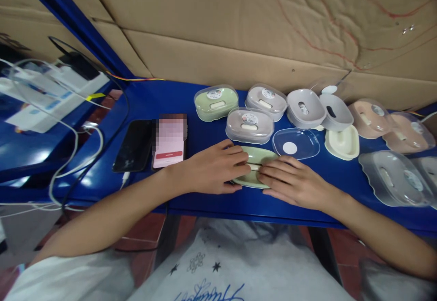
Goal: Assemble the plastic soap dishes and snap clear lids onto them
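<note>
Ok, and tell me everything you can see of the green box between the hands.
The green box is a shallow oval with a smooth, plastic-looking finish and a paler strip near its middle. It sits on the blue table, close to the front edge. The left hand and right hand touch its two ends, hiding much of it.

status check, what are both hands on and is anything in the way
Left hand and right hand on green dish. Clear lid close beyond right hand. Nothing seen blocking either hand.
</note>
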{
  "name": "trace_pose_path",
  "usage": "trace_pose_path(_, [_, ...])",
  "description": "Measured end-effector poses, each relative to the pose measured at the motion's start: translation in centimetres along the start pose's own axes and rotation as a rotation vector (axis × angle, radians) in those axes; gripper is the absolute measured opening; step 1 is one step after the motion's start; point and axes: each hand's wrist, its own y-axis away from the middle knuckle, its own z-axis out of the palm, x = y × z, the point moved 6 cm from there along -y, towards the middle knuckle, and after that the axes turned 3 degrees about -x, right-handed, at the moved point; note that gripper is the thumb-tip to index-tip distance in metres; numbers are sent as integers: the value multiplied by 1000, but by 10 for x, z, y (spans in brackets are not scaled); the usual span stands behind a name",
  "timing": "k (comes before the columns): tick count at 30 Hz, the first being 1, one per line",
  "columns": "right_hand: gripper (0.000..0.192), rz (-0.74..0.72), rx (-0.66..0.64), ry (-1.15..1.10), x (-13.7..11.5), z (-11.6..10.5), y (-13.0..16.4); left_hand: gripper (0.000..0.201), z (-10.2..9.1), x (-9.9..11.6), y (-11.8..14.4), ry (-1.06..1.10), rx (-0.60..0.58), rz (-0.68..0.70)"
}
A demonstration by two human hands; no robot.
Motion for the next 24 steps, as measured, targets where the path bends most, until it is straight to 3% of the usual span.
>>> trace_pose_path(4, [42, 29, 28, -78, 9, -19, 6, 26, -4, -1, 1, 79, 12, -33])
trace_pose_path(9, [54, 377, -53, -57, 70, -41, 50, 22, -5, -4, 3, 151, 11, -51])
trace_pose_path(12, [36, 443, -133, -32, 96, -41, 74, 19, -5, -5, 3, 161, 11, -41])
trace_pose_path(15, [20, 451, -134, -108, 98, -50, 78, 19, -5, -4, 3, 147, 25, -30])
trace_pose_path(17, [21, 533, -38, -168, 92, -67, 74, 19, -5, -3, 3, 119, 38, -19])
trace_pose_path(20, [23, 706, 264, -406, 83, -86, 69, 22, -4, 0, 3, 54, 85, 12])
trace_pose_path(22, [27, 808, 399, -714, 81, -76, 65, 23, -5, 3, 2, 19, 138, 43])
trace_pose_path(24, [33, 913, 358, -991, 79, -47, 58, 22, -7, 5, 1, 2, 194, 64])
